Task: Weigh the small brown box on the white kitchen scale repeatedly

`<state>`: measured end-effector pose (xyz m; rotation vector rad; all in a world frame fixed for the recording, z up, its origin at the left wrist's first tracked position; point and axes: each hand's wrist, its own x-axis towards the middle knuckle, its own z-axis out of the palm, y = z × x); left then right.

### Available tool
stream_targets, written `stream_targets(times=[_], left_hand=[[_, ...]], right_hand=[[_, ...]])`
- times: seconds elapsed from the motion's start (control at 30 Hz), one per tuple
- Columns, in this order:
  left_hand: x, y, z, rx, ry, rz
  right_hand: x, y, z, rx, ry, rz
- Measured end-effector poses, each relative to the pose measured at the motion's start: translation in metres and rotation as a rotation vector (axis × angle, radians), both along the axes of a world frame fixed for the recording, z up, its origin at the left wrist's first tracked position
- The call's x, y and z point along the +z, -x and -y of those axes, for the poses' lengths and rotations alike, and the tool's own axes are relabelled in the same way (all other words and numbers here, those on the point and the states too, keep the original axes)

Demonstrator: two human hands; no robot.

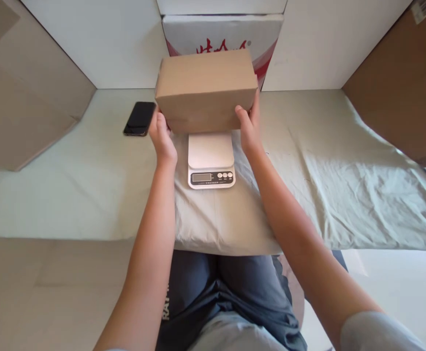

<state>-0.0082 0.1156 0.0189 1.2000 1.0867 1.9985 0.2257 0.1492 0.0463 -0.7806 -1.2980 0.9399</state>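
Note:
I hold a closed brown cardboard box (206, 87) between both hands, lifted just above the far end of a white digital kitchen scale (210, 161). My left hand (161, 134) grips the box's lower left corner. My right hand (248, 126) grips its lower right corner. The scale's weighing plate is bare and its display and buttons face me. Whether the box touches the scale's far edge I cannot tell.
The scale sits on a pale green cloth (344, 180) over the table. A black phone (140, 118) lies to the left of the box. A white box with red print (227, 34) stands behind. Large cardboard panels (19, 97) flank both sides.

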Motion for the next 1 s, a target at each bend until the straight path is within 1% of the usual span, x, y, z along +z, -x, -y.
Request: stream_targets(times=[0.07,0.13,0.17,0.23,0.33,0.4,0.47,0.6,0.8,1.0], left_hand=[[0.010,-0.002,0.024,0.007,-0.024,-0.014],[0.012,-0.007,0.050,0.040,0.000,-0.012],[0.011,-0.010,0.062,0.053,0.023,-0.016],[0.005,-0.019,0.081,0.093,0.013,0.008],[-0.004,-0.032,0.095,0.157,-0.013,0.054],[-0.007,-0.038,0.098,0.195,0.003,0.057],[-0.008,-0.040,0.097,0.213,0.033,0.054],[-0.009,-0.038,0.093,0.219,0.076,0.078],[-0.014,-0.035,0.089,0.227,0.093,0.110],[-0.012,-0.036,0.089,0.217,0.084,0.128]], right_hand=[[0.008,-0.012,0.025,-0.003,-0.130,0.075],[0.007,-0.023,0.051,0.012,-0.110,0.110],[0.003,-0.028,0.062,0.025,-0.087,0.117],[-0.009,-0.034,0.079,0.053,-0.082,0.114],[-0.024,-0.035,0.088,0.027,-0.087,0.104],[-0.027,-0.034,0.088,-0.004,-0.083,0.102],[-0.026,-0.032,0.088,-0.007,-0.071,0.092],[-0.022,-0.029,0.090,0.027,-0.048,0.072],[-0.031,-0.028,0.087,0.065,-0.016,0.065],[-0.035,-0.029,0.081,0.062,-0.019,0.089]])
